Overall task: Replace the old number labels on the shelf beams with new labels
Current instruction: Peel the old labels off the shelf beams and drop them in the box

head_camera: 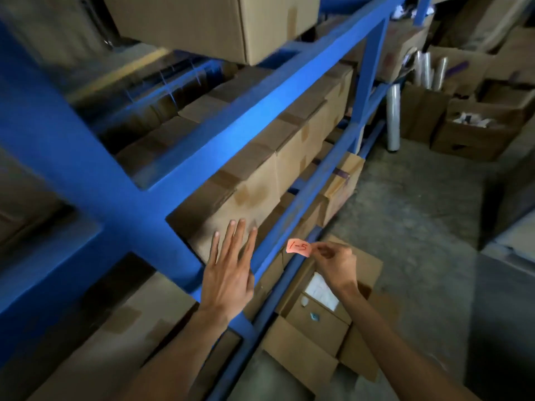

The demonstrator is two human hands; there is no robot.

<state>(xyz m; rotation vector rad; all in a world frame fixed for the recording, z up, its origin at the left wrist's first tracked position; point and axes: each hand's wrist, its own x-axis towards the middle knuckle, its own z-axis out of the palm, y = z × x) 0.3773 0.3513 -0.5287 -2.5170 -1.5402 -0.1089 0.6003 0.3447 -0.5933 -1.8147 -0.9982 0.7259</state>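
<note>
R hand pinches orange label "1-5" by its 3 o'clock edge; thin, floppy, prob. sticky-backed. L hand fingers splayed flat at shelf beam.

Dim storeroom, light low. Bare concrete floor, grey, scuffed. Blue steel racking fills left side, cardboard cartons packed along levels. Open carton on floor by rack base. Far right: more open boxes, clear film rolls standing upright nr them.
</note>
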